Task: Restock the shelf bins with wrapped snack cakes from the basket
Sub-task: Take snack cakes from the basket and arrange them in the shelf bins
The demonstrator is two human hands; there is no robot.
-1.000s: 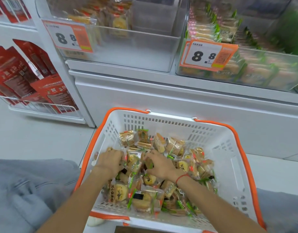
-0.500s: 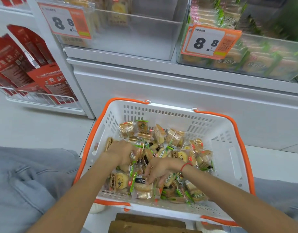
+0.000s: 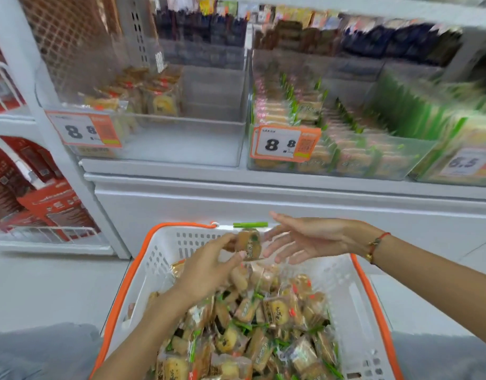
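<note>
Two hands are up over the white, orange-rimmed basket (image 3: 165, 259). The left hand (image 3: 209, 266) pinches one wrapped snack cake (image 3: 250, 244) between thumb and fingertips, holding it in the air above the basket's far rim. The cake stands roughly upright, long axis running up and down with a slight lean, its green sealed edge uppermost and its printed face turned toward the right hand. The right hand (image 3: 310, 239) is open, fingers spread and palm facing the cake, fingertips just beside the wrapper; whether they touch it I cannot tell. A red string bracelet (image 3: 377, 242) sits on that wrist.

Below, the basket holds a heap of wrapped cakes (image 3: 263, 319), too many and too jumbled to count, lying every which way.

On the shelf beyond stand three clear bins in a row. The left bin (image 3: 181, 141) has only a small cluster of cakes in its far left corner. The middle bin (image 3: 373, 160) is packed with green-edged packets in rows, and the right one (image 3: 472, 171) is full too. Three price tags show, one per bin: two read 8.8 (image 3: 284, 144), the third is blurred.
</note>
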